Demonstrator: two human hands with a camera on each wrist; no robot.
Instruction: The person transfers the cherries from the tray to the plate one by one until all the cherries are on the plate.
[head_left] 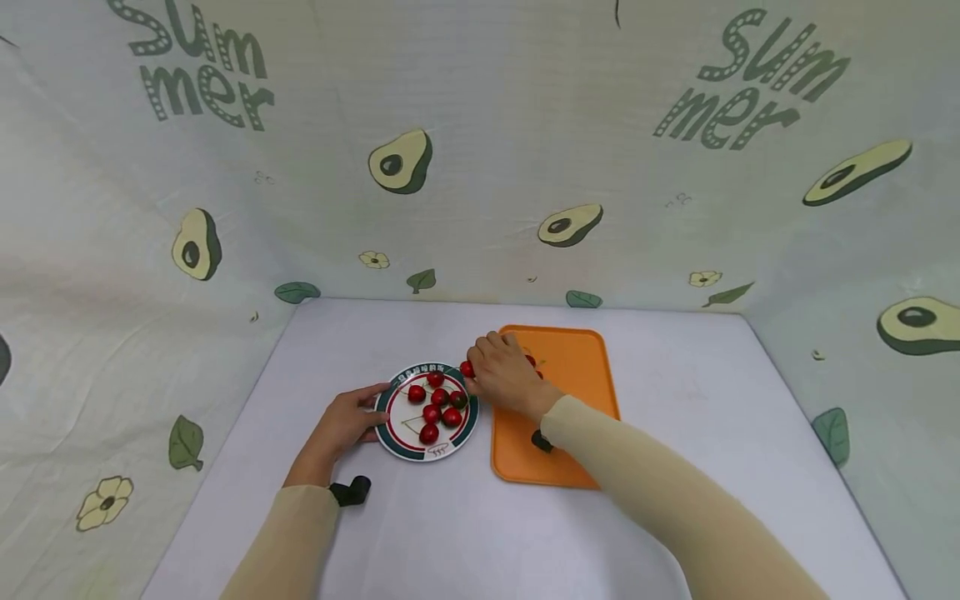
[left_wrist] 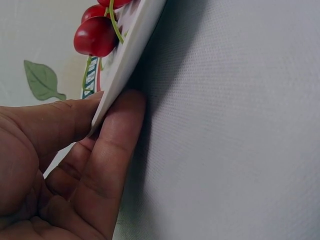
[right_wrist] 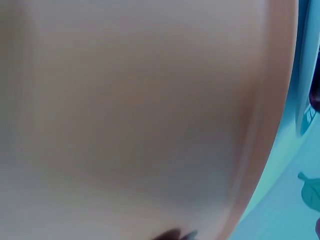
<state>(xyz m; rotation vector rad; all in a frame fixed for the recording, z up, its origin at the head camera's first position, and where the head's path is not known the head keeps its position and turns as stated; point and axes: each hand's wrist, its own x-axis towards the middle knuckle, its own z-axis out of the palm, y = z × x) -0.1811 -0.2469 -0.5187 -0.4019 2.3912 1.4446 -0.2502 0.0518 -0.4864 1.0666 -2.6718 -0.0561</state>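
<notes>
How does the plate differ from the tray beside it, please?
The plate is round and white with a dark green and red rim; the tray is rectangular, plain orange and larger. The plate carries several cherries; the tray's load is mostly hidden by the right hand. The left hand holds only the plate. Both lie flat on the table.

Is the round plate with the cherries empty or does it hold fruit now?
It holds fruit: several red cherries lie on the plate, whose edge the left hand pinches.
</notes>
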